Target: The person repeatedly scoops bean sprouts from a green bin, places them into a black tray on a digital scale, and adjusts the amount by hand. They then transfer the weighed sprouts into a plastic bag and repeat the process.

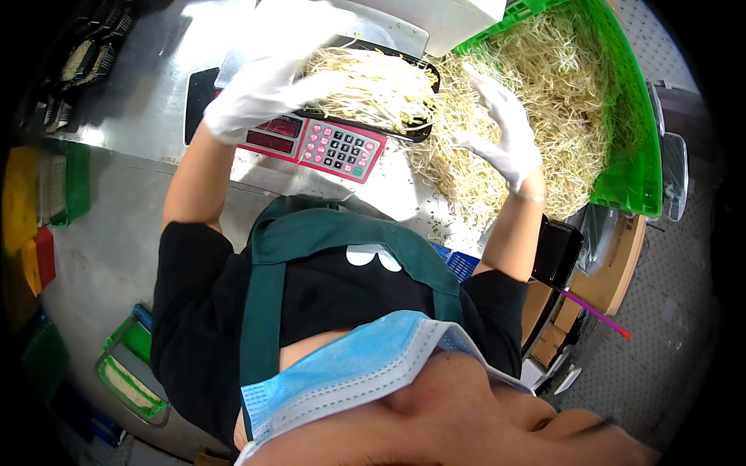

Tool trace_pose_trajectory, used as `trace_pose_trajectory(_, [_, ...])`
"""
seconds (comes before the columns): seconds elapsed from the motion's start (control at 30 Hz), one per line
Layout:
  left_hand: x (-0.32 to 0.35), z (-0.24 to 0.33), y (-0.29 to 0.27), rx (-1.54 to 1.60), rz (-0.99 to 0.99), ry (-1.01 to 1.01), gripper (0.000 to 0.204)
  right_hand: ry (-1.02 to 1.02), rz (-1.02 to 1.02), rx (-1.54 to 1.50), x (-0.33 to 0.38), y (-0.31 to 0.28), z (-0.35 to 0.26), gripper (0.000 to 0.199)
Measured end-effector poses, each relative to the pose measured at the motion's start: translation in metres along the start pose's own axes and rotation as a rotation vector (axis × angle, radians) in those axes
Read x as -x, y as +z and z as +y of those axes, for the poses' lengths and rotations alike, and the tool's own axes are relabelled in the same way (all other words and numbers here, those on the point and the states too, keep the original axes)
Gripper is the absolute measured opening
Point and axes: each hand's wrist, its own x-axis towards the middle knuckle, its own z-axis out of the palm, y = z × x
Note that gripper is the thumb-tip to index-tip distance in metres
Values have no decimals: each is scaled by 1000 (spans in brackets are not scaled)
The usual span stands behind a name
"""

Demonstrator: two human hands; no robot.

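While glare washes it out, gloved L hand (260, 93) sits approx. 11 o'clock, can't tell its grip; 12 o'clock, red scale (336, 149) under blk tray (422, 133) w/ sprouts (373, 85); 2 o'clock, R hand (503, 128), spread & empty, nr sprout pile (567, 109).

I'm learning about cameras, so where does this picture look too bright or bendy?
In the head view, strong light washes out the left hand; the metal table has shiny patches; the green basket looks bowed toward the picture's dark rim.

Bench (148, 116): bright, glare in patches
Left hand (264, 92): overexposed, detail washed out
Floor (660, 311): dimmer
View rim: black, fisheye bend
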Motion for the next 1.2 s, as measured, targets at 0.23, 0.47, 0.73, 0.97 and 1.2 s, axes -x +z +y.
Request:
trace_pose_trajectory(0.23, [31,-15,-8,236,95,-365,57,198,670,-993,35,104,19,63])
trace_pose_trajectory(0.47, [-19,29,47,-119,-186,-3,72,71,195,210,-45,101,-33,40])
trace_pose_trajectory(0.73, [39,-2,-13,-113,-219,-154,77,-157,158,147,-69,105,-86,37])
trace_pose_trajectory(0.97, [52,-30,-39,-178,-268,-206,76,-176,-140,184,-163,136,-26,39])
trace_pose_trajectory(1.2, [25,-16,15,-43,-127,-26,75,640,-397,369,-68,72,2,43])
